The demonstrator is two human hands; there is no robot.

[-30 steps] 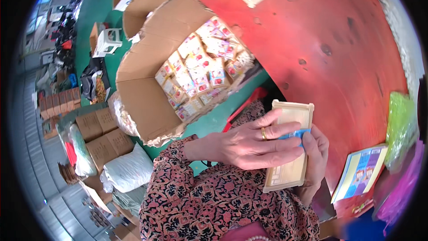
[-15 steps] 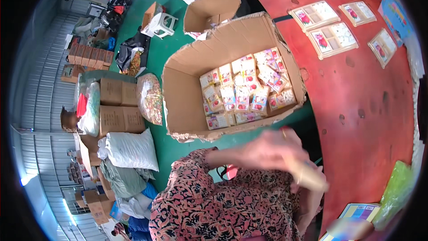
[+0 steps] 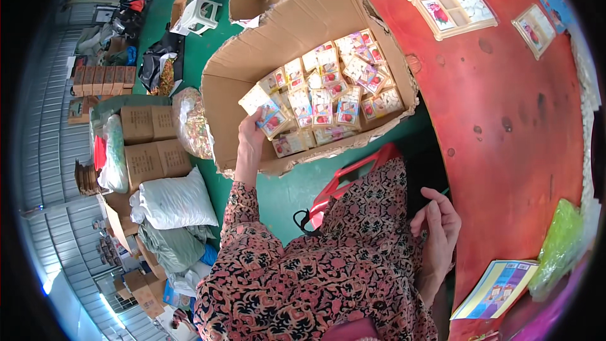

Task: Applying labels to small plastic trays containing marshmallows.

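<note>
My left hand (image 3: pixel 250 131) reaches to the near left side of the large open cardboard box (image 3: pixel 237 66). Its fingers grip a small flat tray pack (image 3: pixel 264 108) with white pieces and a blue card showing a red fruit, over the other packs. Several similar tray packs (image 3: pixel 322 106) lie heaped inside the box at mixed angles. By the left edge of the red table, my right hand (image 3: pixel 439 224) hangs with loosely curled fingers, slightly apart, and nothing visible in it.
Several tray packs (image 3: pixel 454 12) lie at the table's far end. Printed cards (image 3: pixel 495 290) and a green plastic bag (image 3: pixel 558 246) lie on its near right. A red stool (image 3: pixel 353 177) stands before the box. Cartons (image 3: pixel 151 164) and a white sack (image 3: pixel 177 199) are stacked at left.
My left hand has gone from beside my right hand to the box, at far left. A pale tan blurred thing was between the hands earlier. My view has shifted, so the box sits higher and further left.
</note>
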